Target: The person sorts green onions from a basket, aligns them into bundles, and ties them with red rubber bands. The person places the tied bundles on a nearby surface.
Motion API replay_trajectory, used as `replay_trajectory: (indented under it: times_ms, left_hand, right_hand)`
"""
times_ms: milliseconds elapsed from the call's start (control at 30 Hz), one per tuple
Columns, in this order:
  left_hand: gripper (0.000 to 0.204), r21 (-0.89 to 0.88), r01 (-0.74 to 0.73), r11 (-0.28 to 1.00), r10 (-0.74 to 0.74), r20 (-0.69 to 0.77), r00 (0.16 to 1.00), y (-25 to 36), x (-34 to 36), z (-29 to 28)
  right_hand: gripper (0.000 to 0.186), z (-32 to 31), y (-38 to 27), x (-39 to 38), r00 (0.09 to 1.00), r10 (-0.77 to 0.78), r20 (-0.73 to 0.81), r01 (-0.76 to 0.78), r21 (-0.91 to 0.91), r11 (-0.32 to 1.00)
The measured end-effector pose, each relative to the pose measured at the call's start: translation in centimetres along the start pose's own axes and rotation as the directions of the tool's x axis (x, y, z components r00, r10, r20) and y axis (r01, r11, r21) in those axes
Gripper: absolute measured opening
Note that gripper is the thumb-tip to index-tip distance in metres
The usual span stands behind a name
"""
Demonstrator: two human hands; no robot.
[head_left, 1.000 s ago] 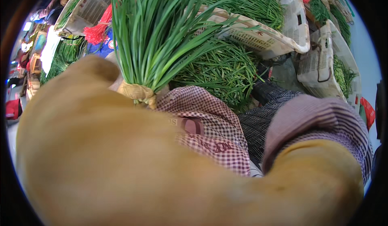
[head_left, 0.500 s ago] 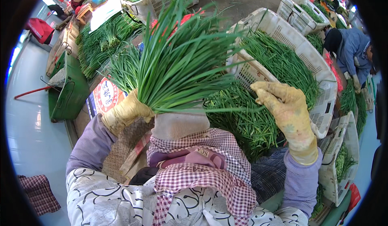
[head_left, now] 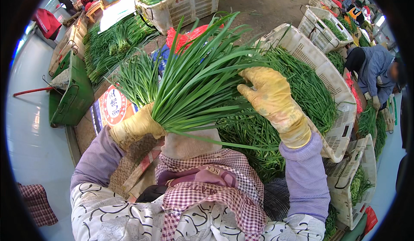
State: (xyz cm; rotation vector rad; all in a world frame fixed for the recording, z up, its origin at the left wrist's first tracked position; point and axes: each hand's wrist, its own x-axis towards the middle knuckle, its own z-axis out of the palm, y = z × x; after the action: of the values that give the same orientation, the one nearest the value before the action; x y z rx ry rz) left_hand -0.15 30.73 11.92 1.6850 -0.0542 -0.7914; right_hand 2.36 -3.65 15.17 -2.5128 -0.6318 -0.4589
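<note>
My left hand (head_left: 139,126), in a yellowed work glove, is closed round the lower end of a large bunch of Chinese chives (head_left: 200,77). The long green leaves fan out up and to the right. At their tips is my right hand (head_left: 276,105), gloved too, with its thumb and bent fingers apart and nothing seen between them. It overlaps some leaf ends; whether it touches them I cannot tell. Beyond my left hand lies a smaller bunch of chives (head_left: 137,79). A pale pad (head_left: 192,144) sits below the held bunch, over my checked apron (head_left: 230,165).
A white crate (head_left: 340,124) of chives stands at the right, with loose chives (head_left: 246,133) beside it. Further off are another white crate (head_left: 185,10), a chive heap (head_left: 114,42) and a green bin (head_left: 73,92). A person (head_left: 373,66) bends over at far right.
My right hand has moved left to the leaf tips, and its thumb and fingers have parted. My left hand keeps the bunch, now slightly lower in view. The view has shifted a little.
</note>
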Motion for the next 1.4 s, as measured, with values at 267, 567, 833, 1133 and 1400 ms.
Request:
replay_trajectory:
  times_ms: [267, 567, 833, 1133, 1400]
  left_hand:
    - [0.061, 0.068, -0.029, 0.997, 0.029, 0.000, 1.000, 0.3, 0.2, 0.0]
    - [0.070, 0.290, -0.265, 0.920, 0.249, 0.091, 0.964, -0.9, 0.7, 0.0]
    - [0.073, 0.511, -0.341, 0.789, 0.309, 0.150, 0.939, -0.2, 1.0, 0.5]
    - [0.073, 0.447, -0.337, 0.829, 0.308, 0.139, 0.941, -0.3, 0.9, 0.2]
    - [0.074, 0.412, -0.339, 0.845, 0.306, 0.148, 0.941, -1.2, 1.5, -0.1]
  right_hand:
    - [0.014, -0.1, -0.2, -2.6, 0.937, 0.291, 0.192, -0.349, 0.521, 0.779]
    - [0.030, -8.0, 2.1, -4.9, 0.769, 0.628, -0.125, -0.452, 0.588, 0.671]
    - [0.045, -4.3, 0.7, 0.5, 0.823, 0.490, 0.287, -0.565, 0.499, 0.657]
    - [0.027, 1.4, 0.9, -0.3, 0.874, 0.486, 0.012, -0.394, 0.604, 0.693]
    - [0.005, -1.7, 2.1, -4.3, 0.970, -0.120, -0.212, 0.000, -0.493, 0.870]
